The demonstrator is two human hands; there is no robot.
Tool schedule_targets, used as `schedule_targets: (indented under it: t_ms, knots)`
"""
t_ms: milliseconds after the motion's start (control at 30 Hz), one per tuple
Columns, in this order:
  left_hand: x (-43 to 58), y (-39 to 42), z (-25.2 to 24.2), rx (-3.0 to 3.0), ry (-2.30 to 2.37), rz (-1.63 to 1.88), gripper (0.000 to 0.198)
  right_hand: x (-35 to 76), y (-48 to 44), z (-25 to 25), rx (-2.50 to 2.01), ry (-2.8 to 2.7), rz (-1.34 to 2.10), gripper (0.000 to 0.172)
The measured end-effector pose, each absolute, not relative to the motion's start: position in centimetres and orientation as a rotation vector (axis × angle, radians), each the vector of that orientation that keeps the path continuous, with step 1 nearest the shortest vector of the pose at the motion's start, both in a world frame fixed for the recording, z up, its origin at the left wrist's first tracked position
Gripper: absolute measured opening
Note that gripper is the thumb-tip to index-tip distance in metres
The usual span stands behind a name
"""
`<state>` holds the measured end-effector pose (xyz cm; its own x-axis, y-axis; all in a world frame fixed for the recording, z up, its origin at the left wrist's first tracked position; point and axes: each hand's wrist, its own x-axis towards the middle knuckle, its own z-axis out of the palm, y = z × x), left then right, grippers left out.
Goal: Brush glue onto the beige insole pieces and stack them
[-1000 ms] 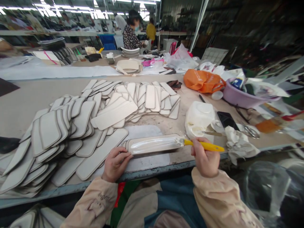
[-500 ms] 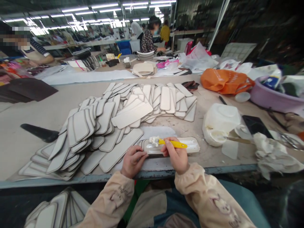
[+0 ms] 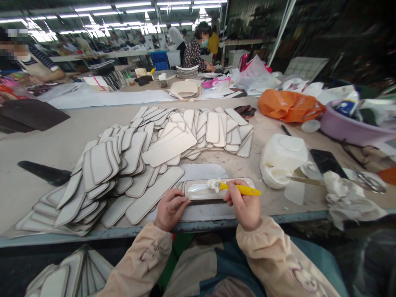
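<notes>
A long pale insole-shaped piece (image 3: pixel 244 182) lies flat near the table's front edge, wet white glue streaked along it. My right hand (image 3: pixel 244 206) is closed around a yellow-handled brush (image 3: pixel 239 189), whose glue-laden bristles rest on the middle of the piece. My left hand (image 3: pixel 169 207) presses on the piece's left end with curled fingers, holding it down. To the left and behind spreads a big overlapping heap of similar pale pieces (image 3: pixel 130 156).
A white glue tub (image 3: pixel 283 159) with a stick in it stands to the right, beside a phone (image 3: pixel 328 163), crumpled cloth (image 3: pixel 346 198) and scissors. Orange bag (image 3: pixel 287 105) and purple basin (image 3: pixel 349 128) sit further right. Other people work at far tables. More pieces lie stacked below left.
The brush swept from the piece's right end to its left end, then back to the middle. The view has shifted left and up; my left hand stays on the piece.
</notes>
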<state>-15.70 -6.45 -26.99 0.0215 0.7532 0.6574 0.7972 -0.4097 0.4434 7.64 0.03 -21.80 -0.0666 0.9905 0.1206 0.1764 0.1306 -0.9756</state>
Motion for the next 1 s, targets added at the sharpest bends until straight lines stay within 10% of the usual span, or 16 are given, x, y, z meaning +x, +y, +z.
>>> schedule_targets:
  t_ms: [267, 1000]
  knots:
    - [-15.8, -6.5, -27.3, -2.227, -1.686, -1.340, 0.011, 3.0, -1.1, -23.4, -1.045, -1.474, 1.381, 0.031]
    - [-15.9, -6.3, -27.3, -2.215, -1.627, -1.329, 0.011, 17.1, 2.3, -19.8, -1.724, -1.456, 0.483, 0.033]
